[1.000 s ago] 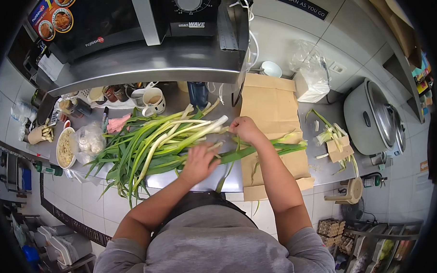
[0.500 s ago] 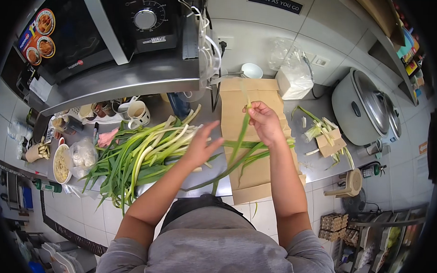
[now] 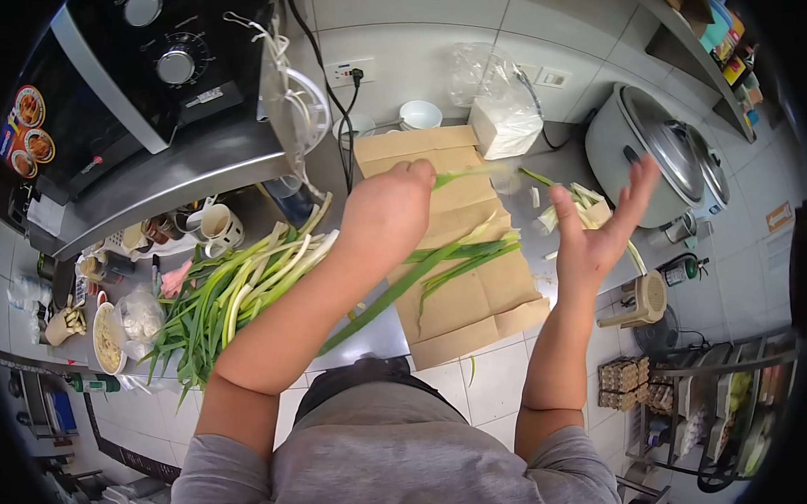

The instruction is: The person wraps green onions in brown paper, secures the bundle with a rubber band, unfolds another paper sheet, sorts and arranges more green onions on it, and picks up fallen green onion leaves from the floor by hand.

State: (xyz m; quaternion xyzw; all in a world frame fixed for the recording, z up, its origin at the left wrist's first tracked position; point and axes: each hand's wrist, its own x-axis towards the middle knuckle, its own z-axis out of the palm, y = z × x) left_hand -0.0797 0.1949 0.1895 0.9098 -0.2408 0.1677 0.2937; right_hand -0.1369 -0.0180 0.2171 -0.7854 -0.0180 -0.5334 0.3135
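My left hand (image 3: 394,205) is closed round a leek (image 3: 375,306), above a flattened sheet of brown paper (image 3: 459,312). Its pale end sticks out past my fingers to the right, blurred, while a long green leaf hangs down toward the counter edge. On the sheet lie several green leek stalks (image 3: 479,250). My right hand (image 3: 599,245) is empty, fingers spread, in front of a small pile of leek trimmings (image 3: 583,203). A big heap of leeks (image 3: 233,304) covers the counter at the left, partly hidden behind my left forearm.
A microwave (image 3: 174,66) stands on a steel shelf at the upper left. Against the wall are white bowls (image 3: 421,116) and a white plastic-wrapped block (image 3: 506,128). A large grey cooker (image 3: 643,149) is at the right. Mugs (image 3: 220,224) and a bowl of chopped food (image 3: 109,338) sit left.
The leek has passed from my right hand to my left. My right hand has let go, opened and moved right toward the trimmings. My view has shifted rightward.
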